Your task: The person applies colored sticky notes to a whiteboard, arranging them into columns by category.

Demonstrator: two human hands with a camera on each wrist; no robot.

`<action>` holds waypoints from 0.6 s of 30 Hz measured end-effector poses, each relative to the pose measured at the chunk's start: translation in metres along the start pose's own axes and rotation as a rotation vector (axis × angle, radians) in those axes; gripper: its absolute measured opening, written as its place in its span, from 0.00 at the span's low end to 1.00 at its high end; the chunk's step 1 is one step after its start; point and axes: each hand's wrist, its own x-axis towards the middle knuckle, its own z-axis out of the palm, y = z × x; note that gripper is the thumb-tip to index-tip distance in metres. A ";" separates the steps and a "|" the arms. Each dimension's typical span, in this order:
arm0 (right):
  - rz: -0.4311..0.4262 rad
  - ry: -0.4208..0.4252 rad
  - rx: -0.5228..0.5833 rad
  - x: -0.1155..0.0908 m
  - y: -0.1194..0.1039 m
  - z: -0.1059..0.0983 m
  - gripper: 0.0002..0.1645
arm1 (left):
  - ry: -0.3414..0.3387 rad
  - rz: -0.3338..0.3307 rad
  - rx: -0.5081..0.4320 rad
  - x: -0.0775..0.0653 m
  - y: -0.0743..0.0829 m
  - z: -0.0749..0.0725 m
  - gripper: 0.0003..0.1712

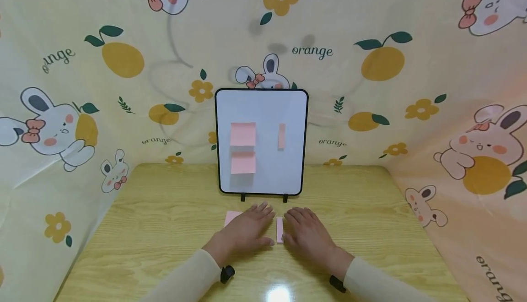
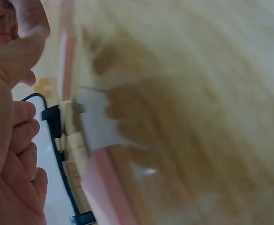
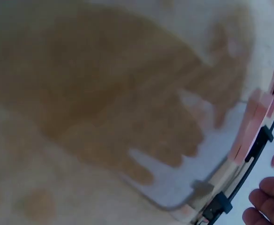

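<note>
My left hand (image 1: 249, 229) is palm down with its fingers stretched forward, covering part of a pink square sticky-note pad (image 1: 232, 217). The left wrist view has the pad (image 2: 106, 187) below the hand (image 2: 15, 150), with a gap visible between them. Opposite it, my right hand (image 1: 309, 234) also reaches forward, fingers extended, holding nothing that I can see. A narrow pink sticky-note strip pad (image 1: 280, 229) lies upright on the table between the two hands, close to the right thumb. From the right wrist, only some fingertips (image 3: 268, 201) show at the edge.
A black-rimmed whiteboard (image 1: 267, 183) stands behind the hands on small black feet (image 1: 285, 198). Stuck to it are two pink square notes (image 1: 243, 134) at left and a narrow pink strip (image 1: 282, 136) at right. A patterned cloth (image 1: 350, 9) surrounds the wooden table (image 1: 164, 229).
</note>
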 end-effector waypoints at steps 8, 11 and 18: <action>-0.063 -0.067 0.010 -0.010 -0.006 0.005 0.33 | -0.017 0.052 -0.003 0.002 -0.003 0.014 0.59; -0.088 -0.062 -0.012 -0.010 -0.007 0.007 0.33 | -0.026 0.060 0.020 0.005 -0.004 0.018 0.62; -0.129 -0.071 -0.039 -0.011 -0.009 0.011 0.33 | -0.022 0.076 0.047 0.009 -0.003 0.024 0.65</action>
